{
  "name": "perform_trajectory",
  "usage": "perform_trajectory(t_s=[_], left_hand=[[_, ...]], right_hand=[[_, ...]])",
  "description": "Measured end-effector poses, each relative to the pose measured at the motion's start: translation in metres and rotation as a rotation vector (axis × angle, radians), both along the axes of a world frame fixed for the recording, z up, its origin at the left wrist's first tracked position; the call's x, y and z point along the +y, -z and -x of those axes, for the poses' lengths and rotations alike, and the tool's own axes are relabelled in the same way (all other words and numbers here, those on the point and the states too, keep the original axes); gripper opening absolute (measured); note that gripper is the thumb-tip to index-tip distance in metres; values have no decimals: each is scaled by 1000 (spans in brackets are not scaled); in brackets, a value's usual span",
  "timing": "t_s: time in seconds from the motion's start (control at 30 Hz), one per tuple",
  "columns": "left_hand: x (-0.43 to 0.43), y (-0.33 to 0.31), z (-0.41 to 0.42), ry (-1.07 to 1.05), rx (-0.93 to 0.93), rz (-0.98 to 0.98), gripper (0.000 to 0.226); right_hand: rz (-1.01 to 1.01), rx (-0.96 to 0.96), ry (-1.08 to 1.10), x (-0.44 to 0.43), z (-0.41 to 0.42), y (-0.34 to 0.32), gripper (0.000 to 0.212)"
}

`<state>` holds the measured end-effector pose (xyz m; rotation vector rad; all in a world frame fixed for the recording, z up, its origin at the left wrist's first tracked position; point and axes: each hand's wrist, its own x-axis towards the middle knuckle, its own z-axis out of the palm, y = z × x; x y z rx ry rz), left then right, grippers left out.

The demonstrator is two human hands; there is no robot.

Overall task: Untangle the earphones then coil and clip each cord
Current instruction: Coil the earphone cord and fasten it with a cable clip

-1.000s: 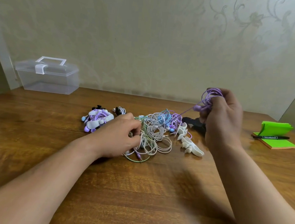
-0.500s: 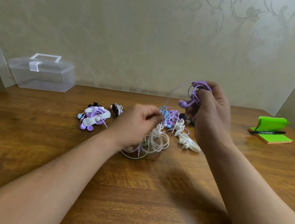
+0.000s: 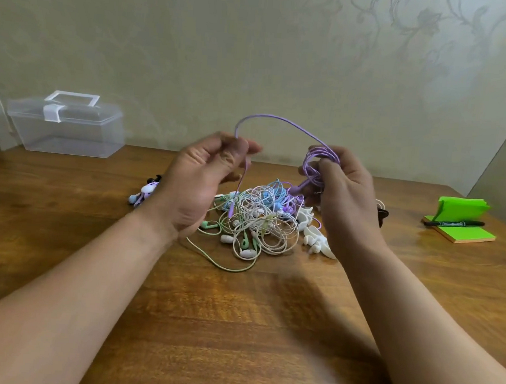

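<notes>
1. holding a purple cord (image 3: 269,118) w/ both hands, raised above the table (image 3: 235,326), in front of a patterned wall (image 3: 256,55).
2. right hand (image 3: 345,199): fingers curled round a small coil (image 3: 319,160) of that cord, loops bunched up by the fingertips. a purple earbud (image 3: 295,190) hangs just below the coil.
3. left hand (image 3: 207,182): thumb & fingers pinch the loose stretch of the same cord, palm turned toward the right hand.
4. from the pinch the cord arcs up & over to the coil. a thin tail drops from the left hand toward the table; can't tell if its end touches anything.
5. a tangled pile (image 3: 261,222) of earphones (white, green, blue & purple cords) lies on the table, below & btw the hands.
6. white clips (image 3: 314,240) lie just right of the pile, partly hidden by the right wrist.
7. a small bundle (image 3: 144,192) of purple & white earphones sits left of the pile, mostly behind the left hand.
8. a clear plastic box (image 3: 66,128), lid on, stands at the back left by the wall.
9. green sticky notes (image 3: 466,231) lie far right, w/ a black marker (image 3: 453,223) resting across them.
</notes>
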<state>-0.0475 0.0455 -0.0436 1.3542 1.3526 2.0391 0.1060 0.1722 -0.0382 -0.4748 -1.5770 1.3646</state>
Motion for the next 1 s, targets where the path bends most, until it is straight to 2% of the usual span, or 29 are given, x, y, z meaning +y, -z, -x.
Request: perform_trajectory(t_s=[0.1,0.23,0.3,0.4,0.43,0.5,0.57,0.6,0.67,0.73,0.8,0.9,1.0], left_hand=[[-14,-8,0,227,-150,19,24],[-27,1,-2,638,60,364,41],[-28,6,2,748,158,491,48],[-29,4,3,838,138,583,47],[-28,4,3,776,143,607,47],[-22,8,0,513,210,625,41],[-11,10,-2,164,302,513,14],[-9,10,-3,19,338,449,20],[-6,12,-3,-134,357,329,48],[-6,11,-8,-153,387,281,52],[-3,12,-9,-128,391,285,41],[2,13,-1,-79,255,242,20],[-1,14,2,-99,116,230,8]], right_hand=[[13,-8,-22,0,0,0,24],[-34,-63,-72,2,0,4,24],[-59,-74,-150,2,1,5,24],[-18,-81,-290,-1,0,4,26],[-1,-81,-333,-2,-1,4,26],[23,-76,-400,-4,-3,4,27],[44,-75,-439,-5,-5,4,28],[43,-83,-457,-5,-5,5,28],[31,-110,-497,-7,-3,5,28],[17,-135,-564,-8,0,8,31],[-18,-161,-615,-9,-1,9,34],[-78,-204,-591,-8,-4,7,35],[-364,-385,-469,-2,-3,8,36]])
